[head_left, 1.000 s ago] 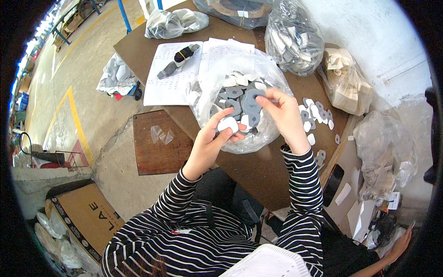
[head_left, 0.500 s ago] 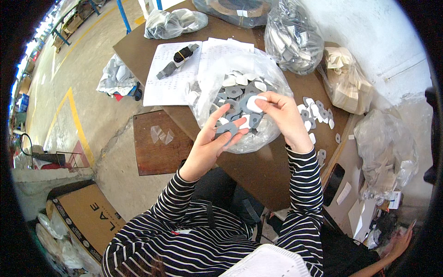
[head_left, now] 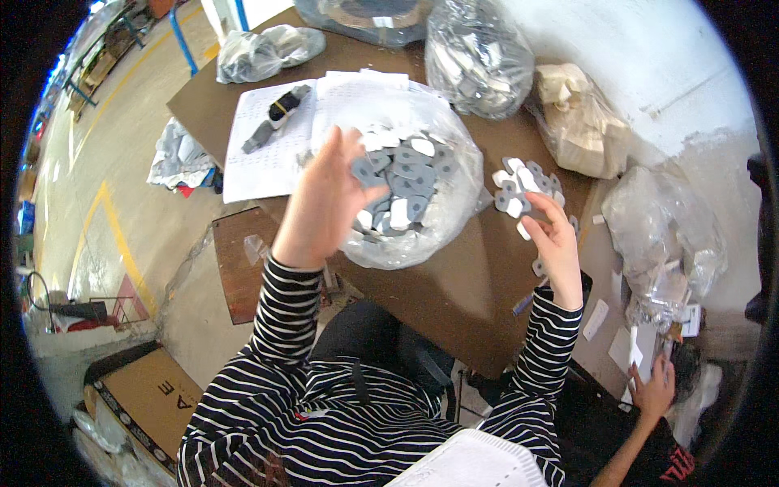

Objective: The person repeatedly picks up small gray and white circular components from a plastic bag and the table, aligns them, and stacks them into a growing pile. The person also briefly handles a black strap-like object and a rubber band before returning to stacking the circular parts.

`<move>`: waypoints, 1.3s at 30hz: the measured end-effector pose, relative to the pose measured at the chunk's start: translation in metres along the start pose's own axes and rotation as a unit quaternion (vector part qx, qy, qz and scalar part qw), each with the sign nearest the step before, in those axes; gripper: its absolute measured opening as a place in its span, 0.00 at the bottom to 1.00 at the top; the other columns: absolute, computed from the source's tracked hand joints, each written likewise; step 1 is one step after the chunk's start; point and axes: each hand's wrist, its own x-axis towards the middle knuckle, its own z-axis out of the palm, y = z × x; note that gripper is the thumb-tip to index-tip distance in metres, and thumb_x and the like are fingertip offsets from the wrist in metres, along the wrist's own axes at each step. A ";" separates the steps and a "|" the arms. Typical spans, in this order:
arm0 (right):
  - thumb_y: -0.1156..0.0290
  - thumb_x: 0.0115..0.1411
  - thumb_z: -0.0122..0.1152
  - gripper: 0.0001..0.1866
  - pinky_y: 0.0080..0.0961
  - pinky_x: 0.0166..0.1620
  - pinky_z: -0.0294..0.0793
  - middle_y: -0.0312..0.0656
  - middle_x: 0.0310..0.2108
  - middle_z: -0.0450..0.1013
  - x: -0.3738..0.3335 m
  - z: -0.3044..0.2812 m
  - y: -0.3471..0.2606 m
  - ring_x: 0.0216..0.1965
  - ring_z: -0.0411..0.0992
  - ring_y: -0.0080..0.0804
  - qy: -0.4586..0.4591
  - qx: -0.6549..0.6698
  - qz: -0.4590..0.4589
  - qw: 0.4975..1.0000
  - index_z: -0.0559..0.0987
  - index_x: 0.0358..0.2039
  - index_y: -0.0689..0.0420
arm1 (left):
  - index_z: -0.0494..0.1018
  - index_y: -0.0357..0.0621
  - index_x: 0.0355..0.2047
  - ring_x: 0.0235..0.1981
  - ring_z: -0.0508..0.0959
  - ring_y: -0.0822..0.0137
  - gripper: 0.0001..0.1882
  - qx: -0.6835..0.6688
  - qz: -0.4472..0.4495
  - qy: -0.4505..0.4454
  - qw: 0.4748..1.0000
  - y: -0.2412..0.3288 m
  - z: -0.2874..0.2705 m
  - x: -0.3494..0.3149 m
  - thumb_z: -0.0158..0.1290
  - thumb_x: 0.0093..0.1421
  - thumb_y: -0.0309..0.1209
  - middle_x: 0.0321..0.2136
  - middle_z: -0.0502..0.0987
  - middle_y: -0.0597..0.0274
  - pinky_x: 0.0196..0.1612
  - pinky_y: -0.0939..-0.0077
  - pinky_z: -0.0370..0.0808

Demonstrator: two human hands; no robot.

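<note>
A clear plastic bag (head_left: 454,215) lies spread on the brown table, heaped with flat grey and white pieces (head_left: 412,174), many of the grey ones with a hole. My left hand (head_left: 320,203) is raised over the bag's left side, blurred by motion. Its thumb stands apart from the fingers, and I make out nothing held. To the right of the bag, my right hand (head_left: 556,243) reaches to a small pile of similar pieces (head_left: 527,183). Thumb and forefinger are apart there, with a white piece (head_left: 523,231) close by the thumb tip.
A paper booklet (head_left: 243,170) with a black-and-grey banded bundle (head_left: 277,119) on it lies at the left. Filled bags (head_left: 479,61) line the table's back and right. At lower right another person's hand (head_left: 654,391) is among objects. A cardboard box (head_left: 146,398) stands lower left.
My hands have moved apart: the left up and left, the right over to the side pile. The grey and white pieces they held no longer show in them. The other person's hand moved left.
</note>
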 end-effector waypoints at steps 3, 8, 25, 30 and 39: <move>0.68 0.62 0.62 0.20 0.27 0.54 0.69 0.41 0.57 0.68 -0.022 -0.031 0.030 0.56 0.68 0.30 0.046 -0.034 0.048 0.997 0.76 0.55 0.55 | 0.59 0.40 0.65 0.64 0.59 0.60 0.28 -0.002 0.036 -0.010 0.999 0.014 -0.001 0.018 0.43 0.71 0.44 0.65 0.58 0.54 0.55 0.48 0.73; 0.65 0.59 0.65 0.24 0.36 0.60 0.67 0.55 0.55 0.70 -0.044 -0.060 0.075 0.57 0.68 0.49 0.082 -0.248 0.067 0.963 0.75 0.55 0.61 | 0.52 0.46 0.70 0.69 0.51 0.57 0.34 0.109 -0.006 -0.009 0.994 0.019 0.031 0.019 0.41 0.71 0.50 0.71 0.48 0.51 0.64 0.43 0.57; 0.72 0.47 0.72 0.24 0.36 0.50 0.72 0.49 0.40 0.74 -0.046 -0.052 0.102 0.46 0.73 0.47 -0.042 -0.164 0.182 0.969 0.78 0.46 0.61 | 0.69 0.40 0.60 0.69 0.57 0.60 0.22 0.348 0.073 -0.020 0.935 -0.032 0.046 -0.005 0.46 0.69 0.35 0.64 0.65 0.55 0.70 0.64 0.44; 0.73 0.47 0.72 0.18 0.35 0.47 0.73 0.49 0.36 0.75 -0.050 -0.051 0.103 0.41 0.74 0.46 -0.018 -0.215 0.153 0.964 0.79 0.39 0.62 | 0.73 0.39 0.54 0.65 0.64 0.61 0.17 0.400 0.084 -0.158 0.899 -0.058 0.065 -0.023 0.48 0.67 0.29 0.60 0.69 0.54 0.68 0.65 0.53; 0.75 0.47 0.71 0.13 0.32 0.38 0.74 0.44 0.29 0.78 -0.045 -0.034 0.085 0.30 0.75 0.36 -0.036 -0.113 0.148 0.982 0.80 0.34 0.62 | 0.72 0.35 0.53 0.57 0.72 0.67 0.16 0.378 -0.063 -0.264 0.885 -0.146 0.061 -0.031 0.50 0.66 0.24 0.54 0.75 0.57 0.62 0.71 0.66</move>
